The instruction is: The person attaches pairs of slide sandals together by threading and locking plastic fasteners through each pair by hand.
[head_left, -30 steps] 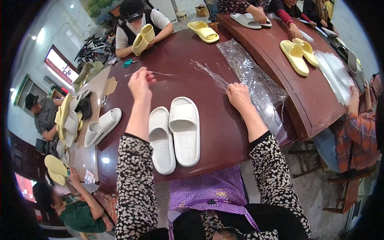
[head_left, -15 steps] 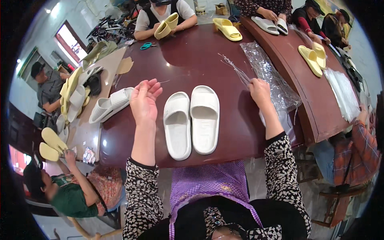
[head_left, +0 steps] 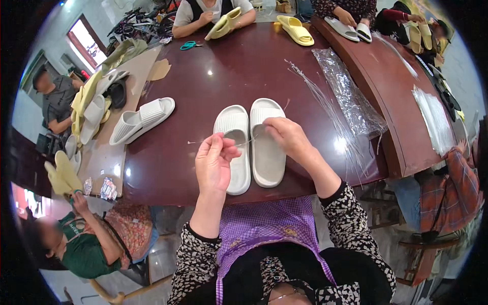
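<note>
- Head view: the left hand (head_left: pixel 216 162) is pinched closed on a thin clear plastic tie (head_left: pixel 193 142), whose tip pokes out past the fingers to the left
- Right hand (head_left: pixel 290 136) is over the strap opening of the right white ridged slide (head_left: pixel 268 165), fingers curled in close; whether they grip a strand, I cannot tell
- Left white ridged slide (head_left: pixel 236 175) lies sole down just beside its mate, at the near edge of the dark red table (head_left: pixel 203 86), partly behind the left hand
- Clear crinkled plastic bag (head_left: pixel 351 96) lies flat toward the right edge; its contents cannot be made out
- Loose bundle of clear ties (head_left: pixel 318 92) is spread on the tabletop, outside the bag and near it
- Small printed packet (head_left: pixel 108 188) sits on the pale side table at left, contents hidden
- Teal-handled scissors (head_left: pixel 188 46) and a yellow pair of slides (head_left: pixel 296 30) lie at the far side
- More white slide footwear (head_left: pixel 145 119) rests left of the hands
</note>
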The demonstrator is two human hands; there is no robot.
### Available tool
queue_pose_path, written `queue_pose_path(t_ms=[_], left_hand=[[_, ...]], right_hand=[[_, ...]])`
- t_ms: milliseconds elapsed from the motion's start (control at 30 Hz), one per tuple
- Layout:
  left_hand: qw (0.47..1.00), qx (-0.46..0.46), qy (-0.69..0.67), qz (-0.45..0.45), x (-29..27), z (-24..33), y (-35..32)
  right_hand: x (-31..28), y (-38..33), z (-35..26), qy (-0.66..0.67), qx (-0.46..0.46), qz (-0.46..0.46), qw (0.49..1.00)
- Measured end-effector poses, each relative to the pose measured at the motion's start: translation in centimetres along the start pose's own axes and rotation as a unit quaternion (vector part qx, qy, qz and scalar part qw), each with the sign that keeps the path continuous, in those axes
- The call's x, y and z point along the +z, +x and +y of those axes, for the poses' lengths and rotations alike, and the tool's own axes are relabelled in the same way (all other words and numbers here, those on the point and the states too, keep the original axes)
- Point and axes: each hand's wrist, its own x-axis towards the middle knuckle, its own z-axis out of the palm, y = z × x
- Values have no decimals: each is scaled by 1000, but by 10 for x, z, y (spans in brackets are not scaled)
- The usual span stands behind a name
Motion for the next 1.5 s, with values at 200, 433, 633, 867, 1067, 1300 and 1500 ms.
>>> queue_pose_path(t_ms=[200, 433, 633, 867, 1067, 1300, 1500], left_hand=[[998, -52, -5, 28, -35, 6, -4], [990, -138, 24, 32, -38, -10, -25], [982, -177, 60, -12, -34, -12, -49], [728, 281, 624, -41, -37, 0, -76], [635, 316, 697, -107, -30, 6, -96], [618, 310, 697, -188, -35, -6, -96], [634, 286, 692, -193, -36, -3, -100]], right_hand=[[-4, -24, -16, -30, -53, -11, 998], [-6, -54, -54, -89, -111, -38, 989], [-1, -75, -69, -97, -118, -70, 986], [4, -92, -68, -94, -103, -87, 986], [11, -98, -73, -82, -100, -80, 988], [15, -101, -83, -77, -116, -88, 986], [14, -105, -86, -63, -133, -100, 984]])
